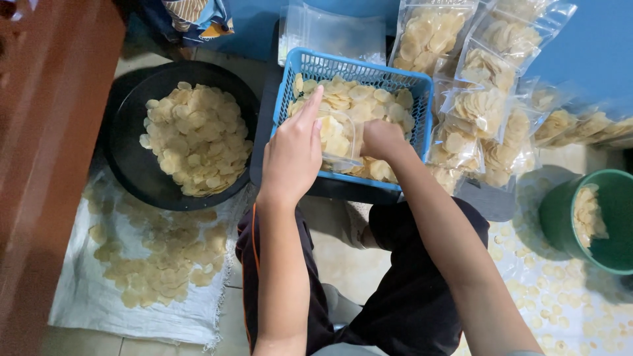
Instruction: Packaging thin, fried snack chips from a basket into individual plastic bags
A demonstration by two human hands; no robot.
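A blue plastic basket [349, 69] full of pale round chips sits in front of me. My left hand [293, 155] holds a clear plastic bag [339, 142] partly filled with chips, over the basket's near side. My right hand [382, 138] is beside the bag's opening, fingers curled down among the chips; what it grips is hidden.
A black round pan [128, 142] of chips lies at left, above a white cloth [86, 300] strewn with more. Filled clear bags [481, 99] pile up at the right, empty bags [336, 33] behind the basket. A green bucket [560, 217] stands far right. A wooden surface [46, 132] borders the left.
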